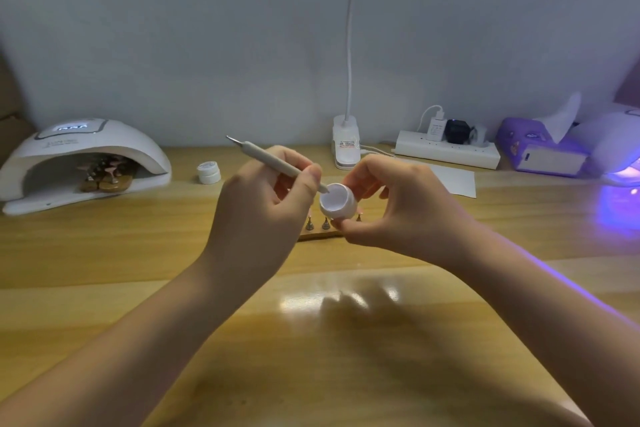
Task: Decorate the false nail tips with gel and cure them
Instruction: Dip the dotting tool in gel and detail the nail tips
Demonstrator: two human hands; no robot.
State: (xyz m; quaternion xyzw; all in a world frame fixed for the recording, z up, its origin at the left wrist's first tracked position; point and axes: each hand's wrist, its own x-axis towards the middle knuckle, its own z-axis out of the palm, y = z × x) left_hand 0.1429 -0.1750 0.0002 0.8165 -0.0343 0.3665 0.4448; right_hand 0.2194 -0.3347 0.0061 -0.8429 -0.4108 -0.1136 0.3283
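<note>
Centre frame: left hand point(263, 204) pinches a grey dotting tool point(277, 163), its lower tip at the rim of a small white gel pot point(336, 203). Right hand point(398, 208) holds the pot, tilted toward the camera, above a wooden nail stand point(318, 234) on the bench point(346, 340). Left of frame: white curing lamp point(83, 156) with nail tips on stands point(107, 173) inside. Two stacked white jars point(209, 173) nearby. Right edge: second lamp point(620, 163) glowing purple. Back centre: clip lamp base point(345, 144), power strip point(446, 149).
</note>
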